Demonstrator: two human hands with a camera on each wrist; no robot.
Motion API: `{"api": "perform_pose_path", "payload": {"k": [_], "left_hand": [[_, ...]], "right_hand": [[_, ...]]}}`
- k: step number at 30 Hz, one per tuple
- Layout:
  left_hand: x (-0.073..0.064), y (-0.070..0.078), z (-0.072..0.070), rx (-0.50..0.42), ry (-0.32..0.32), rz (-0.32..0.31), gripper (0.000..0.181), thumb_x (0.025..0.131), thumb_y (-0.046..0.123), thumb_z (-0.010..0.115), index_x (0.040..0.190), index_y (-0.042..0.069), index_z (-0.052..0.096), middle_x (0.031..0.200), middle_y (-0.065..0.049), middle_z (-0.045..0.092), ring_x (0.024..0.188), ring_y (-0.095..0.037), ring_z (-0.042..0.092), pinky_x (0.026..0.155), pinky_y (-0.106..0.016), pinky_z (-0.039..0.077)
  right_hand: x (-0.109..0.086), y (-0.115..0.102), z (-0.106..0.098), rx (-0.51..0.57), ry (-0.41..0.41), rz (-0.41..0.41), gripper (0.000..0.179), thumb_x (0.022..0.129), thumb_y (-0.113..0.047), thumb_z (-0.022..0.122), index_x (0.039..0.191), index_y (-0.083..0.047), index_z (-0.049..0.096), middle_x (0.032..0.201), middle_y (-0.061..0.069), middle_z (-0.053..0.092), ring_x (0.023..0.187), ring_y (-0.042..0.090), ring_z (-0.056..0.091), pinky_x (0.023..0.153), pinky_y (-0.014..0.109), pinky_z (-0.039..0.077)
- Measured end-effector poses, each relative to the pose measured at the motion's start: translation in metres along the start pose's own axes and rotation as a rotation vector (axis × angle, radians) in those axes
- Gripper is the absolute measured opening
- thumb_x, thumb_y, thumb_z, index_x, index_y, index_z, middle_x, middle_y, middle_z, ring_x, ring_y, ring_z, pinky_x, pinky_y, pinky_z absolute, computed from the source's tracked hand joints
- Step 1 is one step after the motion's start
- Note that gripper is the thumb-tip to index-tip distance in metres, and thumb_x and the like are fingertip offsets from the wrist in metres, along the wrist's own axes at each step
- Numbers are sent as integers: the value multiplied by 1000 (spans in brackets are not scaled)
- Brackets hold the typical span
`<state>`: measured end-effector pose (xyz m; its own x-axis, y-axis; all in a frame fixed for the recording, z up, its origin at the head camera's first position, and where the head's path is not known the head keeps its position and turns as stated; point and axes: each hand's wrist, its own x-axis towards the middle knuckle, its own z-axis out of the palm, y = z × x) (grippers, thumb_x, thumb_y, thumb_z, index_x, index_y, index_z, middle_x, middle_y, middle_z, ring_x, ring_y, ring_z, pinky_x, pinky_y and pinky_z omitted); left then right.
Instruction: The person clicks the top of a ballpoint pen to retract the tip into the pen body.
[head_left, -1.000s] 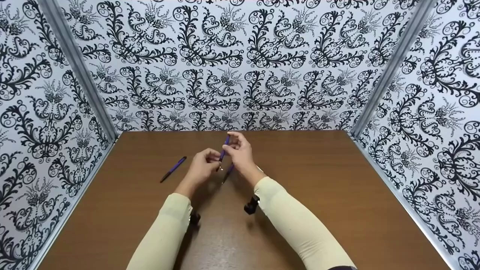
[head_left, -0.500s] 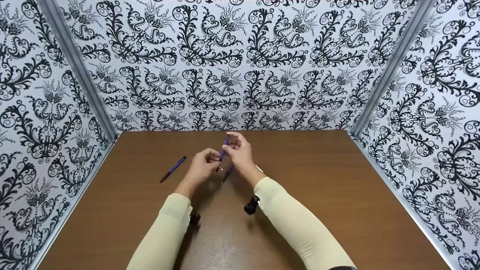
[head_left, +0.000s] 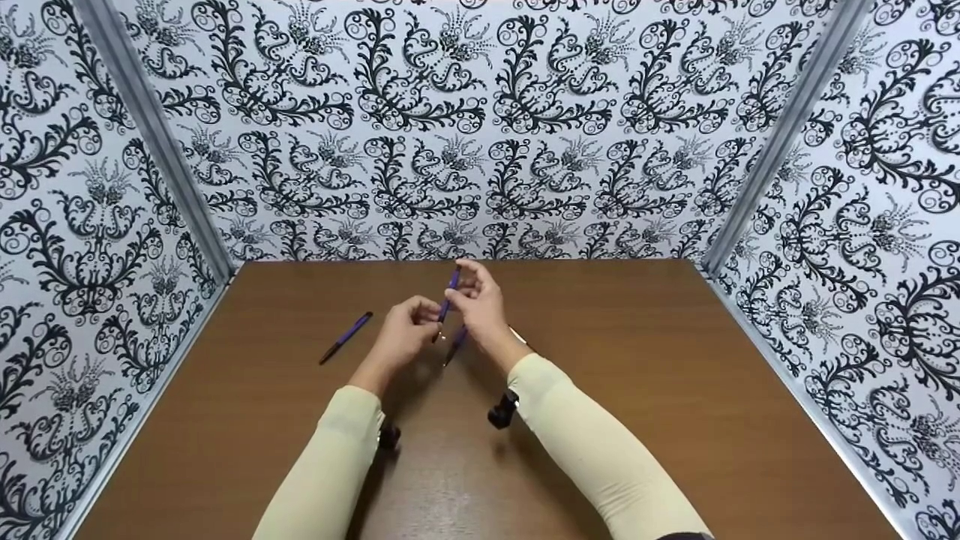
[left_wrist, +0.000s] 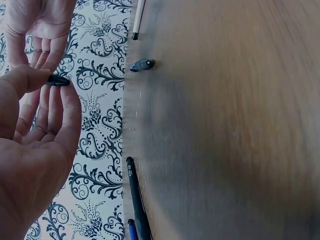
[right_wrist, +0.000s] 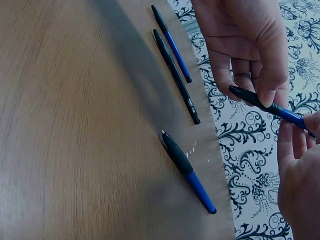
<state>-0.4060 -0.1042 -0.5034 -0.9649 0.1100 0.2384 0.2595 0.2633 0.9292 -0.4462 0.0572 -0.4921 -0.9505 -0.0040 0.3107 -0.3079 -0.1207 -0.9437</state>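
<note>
Both hands hold one blue pen (right_wrist: 287, 115) with a black grip, raised above the table. My left hand (head_left: 405, 330) pinches its black end between thumb and index finger, and the tip pokes out in the left wrist view. My right hand (head_left: 480, 307) grips the blue part, its index finger at the upper end. Beneath the hands, a second blue-and-black pen (right_wrist: 190, 172) lies on the table. To the left of my left hand lies another blue-and-black pen (head_left: 346, 337). A black pen (right_wrist: 177, 77) rests beside that one in the right wrist view.
A white, dark-tipped stick-like thing (left_wrist: 138, 20) lies partly hidden behind my right wrist in the head view. The brown wooden table (head_left: 637, 375) meets patterned walls (head_left: 465, 150) at its back and sides. Small black cameras (head_left: 502, 411) hang under both wrists.
</note>
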Motion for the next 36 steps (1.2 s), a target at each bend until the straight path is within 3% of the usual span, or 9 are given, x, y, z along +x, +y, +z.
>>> {"api": "perform_pose_path", "payload": {"k": [5, 12, 15, 24, 31, 36], "left_hand": [[1, -1, 0, -2, -5, -8, 23, 90, -8, 70, 110, 2, 71, 102, -13, 73, 89, -18, 68, 73, -26, 58], [1, 0, 0, 6, -7, -3, 22, 89, -8, 70, 110, 1, 70, 102, -14, 72, 87, -18, 68, 70, -24, 56], [1, -1, 0, 7, -3, -1, 22, 89, -8, 70, 110, 1, 70, 102, -15, 72, 87, -18, 68, 71, -23, 56], [2, -2, 2, -7, -3, 1, 22, 89, -9, 70, 110, -1, 71, 104, -19, 72, 88, -21, 67, 70, -22, 55], [0, -2, 1, 25, -11, -12, 22, 90, -7, 71, 110, 1, 71, 102, -14, 73, 89, -18, 69, 74, -25, 57], [0, -3, 1, 35, -18, -17, 23, 90, -7, 71, 110, 2, 71, 101, -11, 73, 87, -17, 68, 71, -25, 55]], "right_hand": [[-1, 0, 0, -8, -1, -6, 60, 86, 12, 75, 138, -15, 63, 105, 14, 67, 87, 16, 67, 91, 59, 59], [-1, -1, -1, -16, -7, -13, 60, 87, 11, 75, 140, -13, 61, 104, 11, 66, 87, 16, 67, 78, 33, 63], [-1, 0, -1, -14, -6, -9, 60, 87, 11, 75, 140, -13, 61, 104, 11, 66, 87, 16, 67, 77, 31, 62], [-1, 0, -2, -7, -2, -2, 61, 87, 12, 75, 141, -14, 61, 108, 16, 66, 88, 17, 66, 78, 31, 62], [-2, 1, -2, -13, -1, 15, 62, 86, 11, 75, 141, -15, 61, 109, 17, 66, 88, 16, 67, 90, 53, 61], [-2, 2, -4, -25, -23, 26, 61, 88, 10, 75, 142, -15, 59, 111, 16, 66, 90, 17, 67, 88, 48, 62]]}}
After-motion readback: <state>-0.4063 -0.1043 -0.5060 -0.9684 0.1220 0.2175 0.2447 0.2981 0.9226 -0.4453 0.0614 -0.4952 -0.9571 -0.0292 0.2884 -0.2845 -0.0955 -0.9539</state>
